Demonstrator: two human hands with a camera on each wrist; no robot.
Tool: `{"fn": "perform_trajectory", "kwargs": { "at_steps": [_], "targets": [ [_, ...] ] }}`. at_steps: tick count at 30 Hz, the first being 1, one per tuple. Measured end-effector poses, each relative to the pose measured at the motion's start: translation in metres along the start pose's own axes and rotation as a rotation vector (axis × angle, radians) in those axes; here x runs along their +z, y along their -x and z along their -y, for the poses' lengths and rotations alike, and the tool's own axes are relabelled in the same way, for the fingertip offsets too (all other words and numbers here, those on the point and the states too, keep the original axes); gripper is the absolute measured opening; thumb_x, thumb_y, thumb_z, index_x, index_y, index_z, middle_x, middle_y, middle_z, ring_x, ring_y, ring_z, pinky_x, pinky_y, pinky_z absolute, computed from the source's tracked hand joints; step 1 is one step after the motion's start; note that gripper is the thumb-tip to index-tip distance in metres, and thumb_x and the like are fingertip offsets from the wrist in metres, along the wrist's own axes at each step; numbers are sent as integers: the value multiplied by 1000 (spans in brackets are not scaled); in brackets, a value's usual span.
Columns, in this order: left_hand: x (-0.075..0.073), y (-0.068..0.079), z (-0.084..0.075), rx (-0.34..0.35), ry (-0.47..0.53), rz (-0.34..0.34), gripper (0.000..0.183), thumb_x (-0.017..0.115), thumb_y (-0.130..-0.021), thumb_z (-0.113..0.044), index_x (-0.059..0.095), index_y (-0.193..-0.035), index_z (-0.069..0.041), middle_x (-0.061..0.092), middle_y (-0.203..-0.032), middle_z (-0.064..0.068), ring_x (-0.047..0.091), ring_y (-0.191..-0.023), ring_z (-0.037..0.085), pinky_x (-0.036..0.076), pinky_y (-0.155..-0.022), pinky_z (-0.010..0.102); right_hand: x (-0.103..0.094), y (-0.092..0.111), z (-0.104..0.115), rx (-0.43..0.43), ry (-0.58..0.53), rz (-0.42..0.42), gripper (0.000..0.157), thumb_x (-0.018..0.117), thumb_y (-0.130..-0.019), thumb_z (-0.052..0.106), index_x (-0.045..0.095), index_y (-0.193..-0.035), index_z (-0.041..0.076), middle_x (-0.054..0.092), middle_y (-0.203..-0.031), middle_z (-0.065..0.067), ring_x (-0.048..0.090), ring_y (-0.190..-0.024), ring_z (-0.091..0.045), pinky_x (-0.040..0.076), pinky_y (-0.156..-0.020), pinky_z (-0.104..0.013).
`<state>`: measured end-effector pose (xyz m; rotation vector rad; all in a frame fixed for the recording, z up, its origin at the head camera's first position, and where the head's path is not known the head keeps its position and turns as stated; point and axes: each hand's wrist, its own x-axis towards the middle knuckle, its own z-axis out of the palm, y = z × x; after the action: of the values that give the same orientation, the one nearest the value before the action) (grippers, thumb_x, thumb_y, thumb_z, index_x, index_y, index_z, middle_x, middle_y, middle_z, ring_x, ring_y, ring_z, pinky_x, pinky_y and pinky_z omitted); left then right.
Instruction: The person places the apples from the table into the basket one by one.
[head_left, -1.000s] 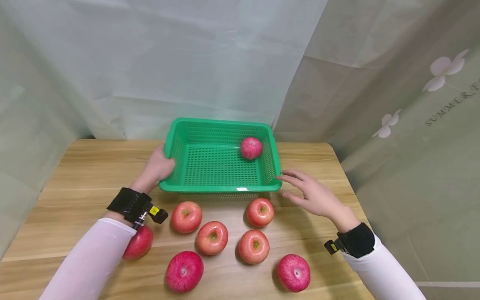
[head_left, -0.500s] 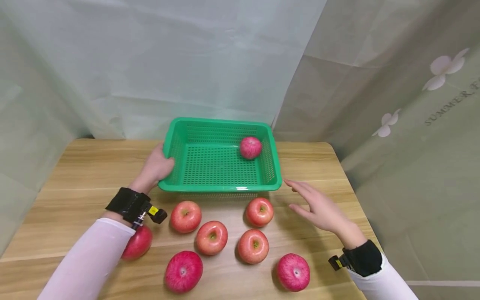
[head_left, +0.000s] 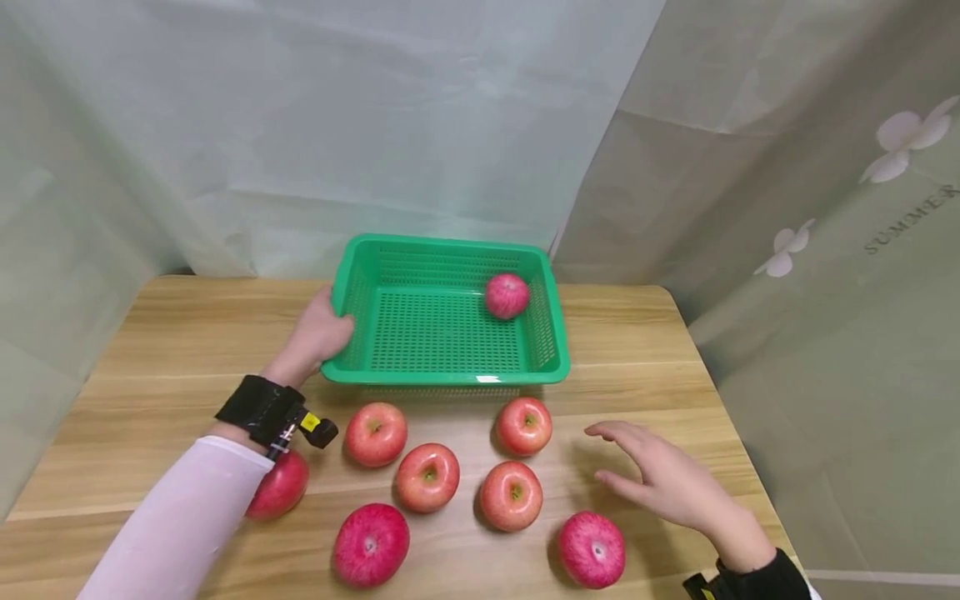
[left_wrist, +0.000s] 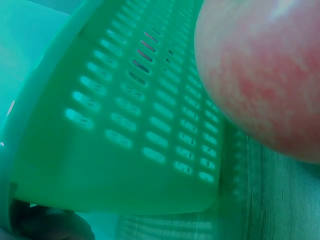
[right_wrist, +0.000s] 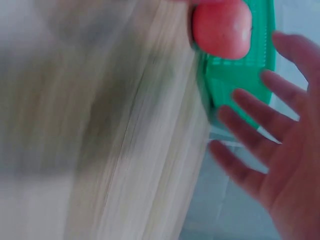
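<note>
A green plastic basket (head_left: 446,377) stands at the back of the table with one pink-red apple (head_left: 507,296) in its right part. My left hand (head_left: 321,329) grips the basket's left rim, thumb over the edge; its other fingers are mostly hidden. The left wrist view shows the perforated basket wall (left_wrist: 100,165) close up, with an apple (left_wrist: 265,75) beside it. My right hand (head_left: 667,479) hovers over the table's right side, fingers spread and holding nothing. Nearest to it lies a deep-pink apple (head_left: 592,550). In the right wrist view the right hand's fingers (right_wrist: 250,132) are apart.
Several apples lie in front of the basket, among them a light red apple (head_left: 524,427), another apple (head_left: 512,497) and a dark pink apple (head_left: 371,546). One apple (head_left: 281,486) is partly under the left forearm. A pale curtain (head_left: 420,125) hangs behind the wooden table (head_left: 202,333).
My right hand has left the basket's right front corner and moved down and to the right, toward the near side. The left hand, basket and apples have stayed in place.
</note>
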<state>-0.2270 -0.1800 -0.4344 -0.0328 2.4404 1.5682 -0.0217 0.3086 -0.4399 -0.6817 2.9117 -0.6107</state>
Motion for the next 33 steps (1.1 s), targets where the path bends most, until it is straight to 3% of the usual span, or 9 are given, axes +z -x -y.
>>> {"fn": "perform_trajectory", "kwargs": {
  "at_steps": [7,13,17,23,33],
  "targets": [
    [0,1,0,0,3,-10,65,45,-102,-2,23,-163,6,50,-142,35,65,-110,45,64,-81,51,14,30,17,-27,14,94,63,74,-93,65,61,-149,36,55,-154,7,58,-137,-21,57,-102,-50],
    [-1,2,1,4,-2,-14,64,45,-102,-3,25,-162,7,51,-140,34,65,-109,45,64,-82,52,32,46,25,-14,-60,141,73,75,-90,70,56,-152,35,52,-155,12,56,-137,-18,58,-102,-43],
    [-1,1,1,19,-18,-19,63,45,-102,-3,27,-161,8,52,-139,35,66,-108,45,64,-81,51,36,49,26,-18,-76,124,74,75,-90,68,54,-153,34,53,-152,17,57,-135,-15,58,-101,-41],
    [1,0,0,22,-20,-17,61,45,-102,-3,29,-159,9,52,-138,34,66,-107,44,64,-81,51,34,47,28,-49,-65,98,71,77,-90,65,58,-150,33,57,-151,11,59,-134,-16,60,-99,-41],
    [3,1,-1,10,-26,-17,62,44,-102,-3,27,-161,7,51,-140,34,65,-110,45,63,-83,52,26,46,44,26,-79,209,84,84,-80,71,54,-153,42,47,-160,12,53,-140,-19,58,-100,-38]
  ]
}}
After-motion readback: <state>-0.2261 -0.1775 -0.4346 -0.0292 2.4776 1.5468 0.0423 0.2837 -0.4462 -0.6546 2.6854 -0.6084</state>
